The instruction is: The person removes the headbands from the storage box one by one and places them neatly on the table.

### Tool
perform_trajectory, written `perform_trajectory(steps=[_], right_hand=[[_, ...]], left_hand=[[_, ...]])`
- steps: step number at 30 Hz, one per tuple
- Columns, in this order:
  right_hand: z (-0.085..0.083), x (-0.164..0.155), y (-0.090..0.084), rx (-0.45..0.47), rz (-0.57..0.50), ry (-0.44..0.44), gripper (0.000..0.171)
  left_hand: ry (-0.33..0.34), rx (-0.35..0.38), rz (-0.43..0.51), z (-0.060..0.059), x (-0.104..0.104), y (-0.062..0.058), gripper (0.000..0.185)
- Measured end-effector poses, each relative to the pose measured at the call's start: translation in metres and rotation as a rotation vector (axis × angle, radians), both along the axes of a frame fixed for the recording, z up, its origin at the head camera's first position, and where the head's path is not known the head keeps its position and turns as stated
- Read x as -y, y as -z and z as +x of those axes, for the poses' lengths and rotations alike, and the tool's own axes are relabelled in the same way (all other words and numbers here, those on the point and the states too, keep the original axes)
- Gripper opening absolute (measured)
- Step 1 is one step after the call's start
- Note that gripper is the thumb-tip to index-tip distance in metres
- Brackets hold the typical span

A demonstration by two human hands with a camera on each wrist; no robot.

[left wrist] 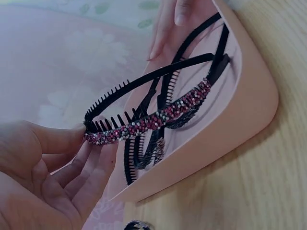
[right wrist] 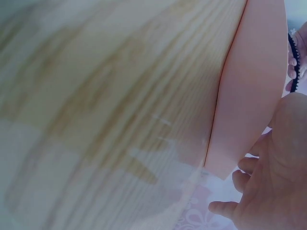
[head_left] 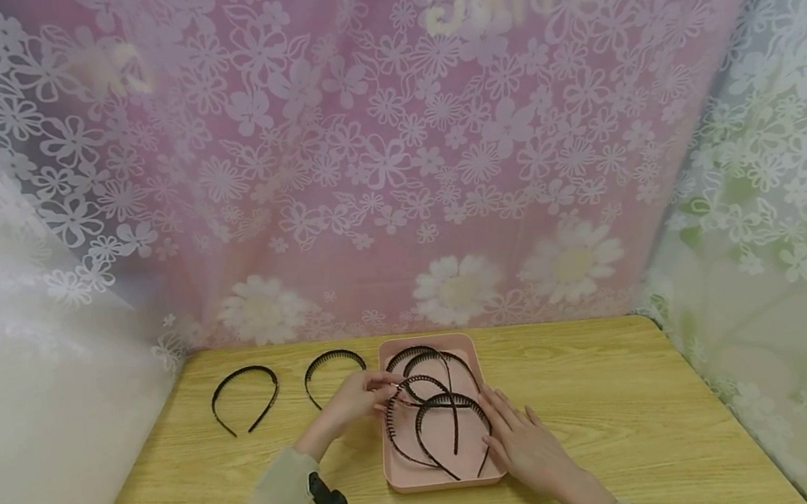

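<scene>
My left hand (head_left: 352,399) pinches a black toothed headband (left wrist: 158,117) near the top of its curve, thumb against fingers. Red, pink and silver stones cover that headband's outer face. It is tilted over the pink tray (head_left: 443,485), its ends reaching inside. Several other black headbands (head_left: 440,398) lie overlapping in the tray; in the left wrist view their combs and some sparkly bands show behind the held one. My right hand (head_left: 531,445) rests at the tray's right rim with extended fingers; the right wrist view shows its palm beside the tray wall (right wrist: 254,81).
Two more headbands lie on the wooden table (head_left: 607,429) left of the tray: a far-left headband (head_left: 242,369) and a toothed headband (head_left: 333,353) partly behind my left hand. A pink flowered curtain (head_left: 392,161) hangs behind the table, with pale sheets at both sides.
</scene>
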State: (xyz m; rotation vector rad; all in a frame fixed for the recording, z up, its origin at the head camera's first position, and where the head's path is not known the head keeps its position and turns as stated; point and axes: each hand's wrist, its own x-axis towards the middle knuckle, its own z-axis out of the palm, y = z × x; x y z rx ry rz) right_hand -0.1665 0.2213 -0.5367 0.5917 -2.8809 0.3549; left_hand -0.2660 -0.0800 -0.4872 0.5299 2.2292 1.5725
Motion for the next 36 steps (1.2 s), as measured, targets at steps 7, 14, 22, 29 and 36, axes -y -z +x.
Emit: perform_trajectory(steps=[7, 14, 22, 29, 36], right_hand=[[0.000, -0.001, 0.000, -0.003, 0.007, -0.005, 0.058], [0.001, -0.003, 0.004, -0.073, -0.008, -0.039, 0.058], [0.000, -0.003, 0.005, -0.095, -0.024, -0.046, 0.058], [-0.001, -0.005, 0.009, -0.102, -0.014, -0.053, 0.060], [-0.003, -0.005, 0.011, -0.112, -0.014, -0.045, 0.056]], left_hand=[[-0.028, -0.010, -0.023, -0.005, 0.008, -0.015, 0.033], [-0.037, -0.017, -0.022, -0.005, 0.014, -0.027, 0.035], [-0.007, -0.022, 0.000, -0.008, 0.018, -0.030, 0.035], [-0.011, -0.019, -0.013, -0.008, 0.020, -0.032, 0.036], [-0.018, -0.013, -0.009, -0.009, 0.026, -0.030, 0.036]])
